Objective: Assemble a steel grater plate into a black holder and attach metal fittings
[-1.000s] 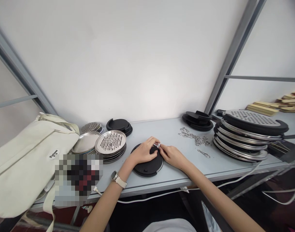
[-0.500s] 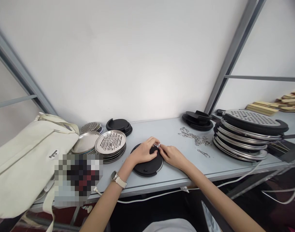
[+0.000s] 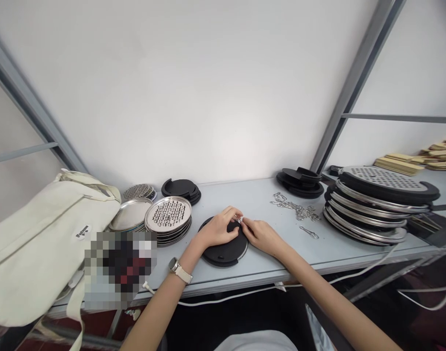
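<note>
A black round disc [image 3: 223,255] with a silvery rim showing on its right lies on the table in front of me. My left hand [image 3: 220,229] is over the disc, fingers bent towards its far right edge, thumb resting across the top. At that same edge my right hand [image 3: 260,235] pinches a small shiny metal piece [image 3: 241,220], mostly hidden by the fingertips. Both sets of fingertips nearly meet there. To the right lie a single metal clip [image 3: 309,232] and a loose heap of metal clips [image 3: 299,210].
Stacked perforated metal discs [image 3: 167,214] and plain metal discs [image 3: 129,214] stand on the left, beside a cream bag [image 3: 43,248]. Black discs [image 3: 181,189] sit behind. More black discs [image 3: 299,183] and a tall stack of metal-rimmed discs [image 3: 376,204] stand right. A white cable [image 3: 244,294] hangs along the table edge.
Both hands stay at the disc's far right edge, with only slight finger movement. The shiny metal piece is more covered by the fingertips. The whole view has shifted a little.
</note>
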Tool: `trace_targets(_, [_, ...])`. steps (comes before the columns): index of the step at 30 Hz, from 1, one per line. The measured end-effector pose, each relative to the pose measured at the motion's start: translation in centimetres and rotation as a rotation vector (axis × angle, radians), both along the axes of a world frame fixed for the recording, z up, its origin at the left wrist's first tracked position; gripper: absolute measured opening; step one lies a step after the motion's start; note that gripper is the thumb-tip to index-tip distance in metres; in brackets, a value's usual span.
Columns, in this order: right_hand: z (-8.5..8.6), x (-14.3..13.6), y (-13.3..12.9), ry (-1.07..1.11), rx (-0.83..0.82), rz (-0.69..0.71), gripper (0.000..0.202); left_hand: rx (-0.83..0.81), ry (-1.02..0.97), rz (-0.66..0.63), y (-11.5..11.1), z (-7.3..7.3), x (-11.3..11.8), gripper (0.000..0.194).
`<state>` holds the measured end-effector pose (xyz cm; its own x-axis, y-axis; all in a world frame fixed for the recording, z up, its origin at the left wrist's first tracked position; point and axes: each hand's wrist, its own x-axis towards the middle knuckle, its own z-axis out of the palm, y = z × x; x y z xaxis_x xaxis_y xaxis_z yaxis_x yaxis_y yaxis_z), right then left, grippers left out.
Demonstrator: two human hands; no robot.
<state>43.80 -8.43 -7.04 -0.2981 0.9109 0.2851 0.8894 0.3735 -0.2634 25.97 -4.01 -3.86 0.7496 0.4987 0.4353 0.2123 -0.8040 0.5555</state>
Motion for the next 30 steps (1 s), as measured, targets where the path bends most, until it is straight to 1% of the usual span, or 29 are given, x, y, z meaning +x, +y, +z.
trace_targets(10, [0.63,-0.29,-0.42,0.080,0.002,0.000,0.027,-0.026,-0.030,0.011,0.38,-0.36,-0.01,0.037])
trace_targets(13, [0.67,-0.32,-0.42,0.089,0.006,-0.003,0.026,0.004,-0.012,0.023,0.41,-0.30,-0.09,0.037])
trace_targets(17, [0.60,-0.26,-0.36,0.091,0.022,-0.012,0.028,0.058,0.004,0.084,0.24,-0.20,-0.20,0.035])
trace_targets(25, [0.46,-0.21,-0.26,0.089,0.037,-0.026,0.029,-0.039,-0.023,0.131,0.46,-0.54,-0.12,0.036])
trace_targets(30, [0.40,-0.12,-0.25,0.070,0.023,-0.030,0.028,-0.058,-0.028,0.073,0.21,-0.40,-0.08,0.036])
